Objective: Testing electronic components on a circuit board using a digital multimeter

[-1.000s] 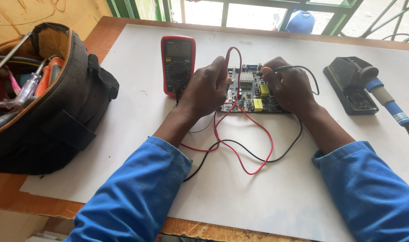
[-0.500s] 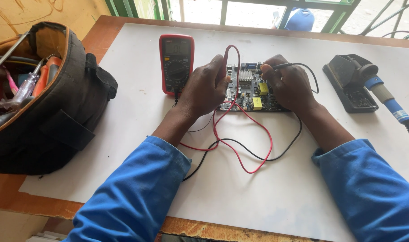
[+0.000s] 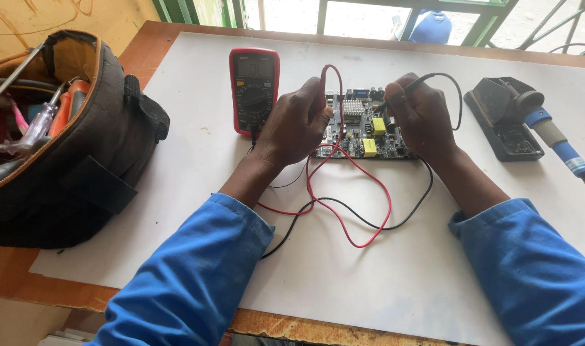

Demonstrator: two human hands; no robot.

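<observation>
Nothing moved: two probes (image 3: 322, 90) touch one board (image 3: 363, 131).

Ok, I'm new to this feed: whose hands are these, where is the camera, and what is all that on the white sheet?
There is no machine here. The one view comes from a camera worn on a person's head, looking down at their own two hands in blue sleeves.

The left hand holds a red test probe and the right hand a black test probe, both down at a green circuit board. Their red and black leads loop across the white sheet toward a red handheld meter left of the board.

At the right a blue-handled soldering iron rests in a black stand. At the left, on the wooden table, an open black tool bag holds screwdrivers.
</observation>
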